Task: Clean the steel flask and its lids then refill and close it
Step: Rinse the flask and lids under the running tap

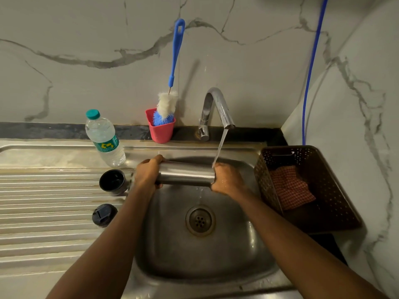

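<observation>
Beneath our grip lies the stainless steel sink basin (172, 255); just right of it sits the brown perforated plastic basket (336, 190). We hold the cylindrical steel flask (185, 173) sideways, left hand (148, 172) curled round one end, right hand (226, 179) round the other, where the thin water stream (220, 147) lands. Left of our grip rest the black cup-shaped lid (112, 182) and dark round stopper lid (104, 215).
</observation>
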